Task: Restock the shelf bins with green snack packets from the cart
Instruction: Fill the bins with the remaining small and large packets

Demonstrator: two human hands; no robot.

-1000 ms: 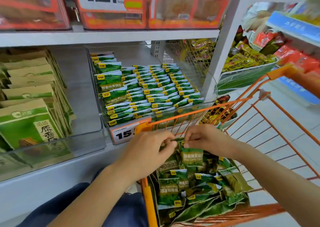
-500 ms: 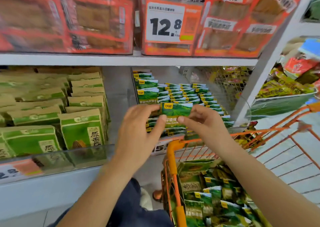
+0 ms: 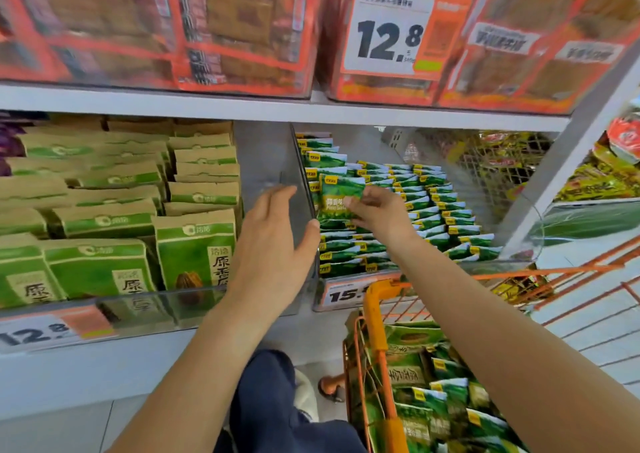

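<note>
A small green foil snack packet [image 3: 341,198], lifted from the orange wire cart [image 3: 375,317] a second ago, is now pinched upright by the right hand [image 3: 382,215] over the clear plastic shelf bin [image 3: 519,231], the left hand [image 3: 273,245] released with fingers loosely spread, so placement seems imminent.

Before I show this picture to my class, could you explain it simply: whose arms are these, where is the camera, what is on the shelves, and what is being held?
No machine here: a person wears a camera on the head, looking down at their own arms. The right hand pinches one green snack packet over a clear shelf bin lined with matching packets. The left hand is open beside the bin's side wall. Paper bags fill the neighbouring bin. Below, an orange cart holds more green packets.
</note>
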